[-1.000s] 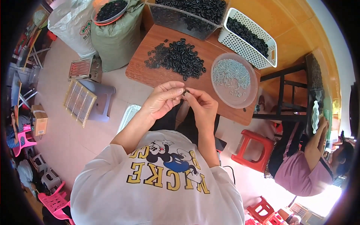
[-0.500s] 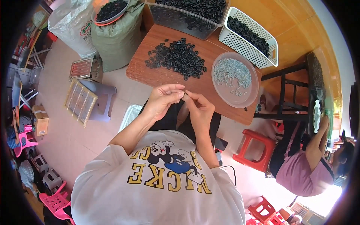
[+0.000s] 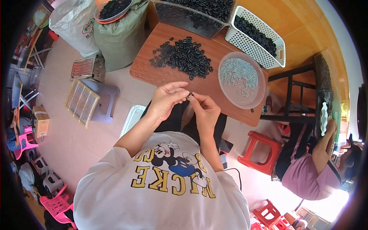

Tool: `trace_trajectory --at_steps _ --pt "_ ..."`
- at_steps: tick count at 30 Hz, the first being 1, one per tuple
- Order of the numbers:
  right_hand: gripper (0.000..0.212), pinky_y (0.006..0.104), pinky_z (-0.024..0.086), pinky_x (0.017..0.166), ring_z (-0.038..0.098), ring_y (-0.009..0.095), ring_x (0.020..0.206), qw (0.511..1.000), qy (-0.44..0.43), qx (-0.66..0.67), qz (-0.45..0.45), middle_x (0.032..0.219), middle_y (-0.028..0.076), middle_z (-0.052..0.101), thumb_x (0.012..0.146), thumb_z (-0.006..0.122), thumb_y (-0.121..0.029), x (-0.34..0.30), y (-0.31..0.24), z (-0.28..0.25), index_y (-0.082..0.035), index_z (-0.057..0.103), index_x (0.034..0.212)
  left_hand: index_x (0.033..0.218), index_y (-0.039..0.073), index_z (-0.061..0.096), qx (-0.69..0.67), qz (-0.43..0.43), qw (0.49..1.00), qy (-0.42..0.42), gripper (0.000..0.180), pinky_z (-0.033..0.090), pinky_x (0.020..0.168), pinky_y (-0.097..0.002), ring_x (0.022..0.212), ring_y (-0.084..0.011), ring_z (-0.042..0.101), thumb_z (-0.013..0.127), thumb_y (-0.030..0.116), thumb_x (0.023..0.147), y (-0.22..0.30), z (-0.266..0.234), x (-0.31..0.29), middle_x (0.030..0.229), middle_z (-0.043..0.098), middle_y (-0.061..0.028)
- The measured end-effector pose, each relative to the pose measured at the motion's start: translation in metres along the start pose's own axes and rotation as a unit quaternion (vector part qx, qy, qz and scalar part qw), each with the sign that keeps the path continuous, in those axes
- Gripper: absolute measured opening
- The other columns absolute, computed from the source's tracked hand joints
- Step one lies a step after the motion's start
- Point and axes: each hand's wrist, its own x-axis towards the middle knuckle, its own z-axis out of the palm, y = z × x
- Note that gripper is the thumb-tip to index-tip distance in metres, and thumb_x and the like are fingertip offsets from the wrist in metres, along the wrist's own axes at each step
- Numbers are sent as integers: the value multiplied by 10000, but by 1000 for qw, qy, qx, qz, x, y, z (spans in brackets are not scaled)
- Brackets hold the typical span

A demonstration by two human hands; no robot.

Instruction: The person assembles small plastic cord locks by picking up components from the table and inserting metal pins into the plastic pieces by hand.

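My left hand [image 3: 168, 99] and my right hand [image 3: 205, 110] meet above my lap, just off the near edge of the brown table [image 3: 147, 74]. Between their fingertips is a small black plastic piece [image 3: 189, 95], pinched from both sides and mostly covered by the fingers. A loose pile of small black oval pieces [image 3: 184, 57] lies on the table beyond my hands. To its right, a round clear plastic dish [image 3: 251, 100] holds many small silvery metal parts [image 3: 238, 73], too fine to name surely.
A clear tub [image 3: 184, 21] and a white perforated basket [image 3: 245, 46], both with black pieces, stand at the back. Sacks [image 3: 119, 48] are at far left. A wooden-framed rack [image 3: 81, 103] leans by a stool. A red stool [image 3: 260, 151] and another person [image 3: 312, 174] are at right.
My hands stay together at nearly the same spot, with the fingertips shifted slightly. More of the black piece shows between them now. The view has moved a little.
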Motion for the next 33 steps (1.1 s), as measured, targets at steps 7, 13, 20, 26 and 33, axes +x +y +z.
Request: trace_trajectory --at_steps 7,13,20,26,33 --pt "125 163 398 521 545 36 595 1000 -18 7 -4 720 18 646 813 678 -56 -3 7 -1 24 676 908 1202 -58 525 30 1 999 -18 408 475 683 -205 761 -98 603 647 8 819 2 -2 -4 893 666 -98" --pt "130 161 400 540 550 35 603 1000 -7 -10 3 698 18 643 816 673 -60 -3 12 7 39 672 899 1222 -59 512 30 -9 999 -24 426 481 700 -216 761 -99 598 642 10 822 -4 -11 -3 901 667 -104" --pt "119 167 407 549 547 38 603 1000 -21 11 21 702 14 640 811 669 -45 0 17 2 37 673 896 1165 -46 554 28 -29 999 2 394 485 668 -207 724 -102 611 676 26 798 -4 -19 1 890 675 -99" --pt "99 174 418 566 555 49 612 997 2 72 -7 715 22 643 805 669 -29 4 22 -11 31 674 883 1108 -31 598 91 18 996 16 341 464 638 -189 716 -86 605 689 57 792 7 -18 21 894 679 -85" --pt "100 177 431 582 566 58 620 995 33 98 -17 732 28 646 801 672 -26 12 20 -23 31 672 882 1015 0 659 216 62 975 0 221 449 606 -190 687 -57 575 669 96 817 9 7 45 820 668 -51"
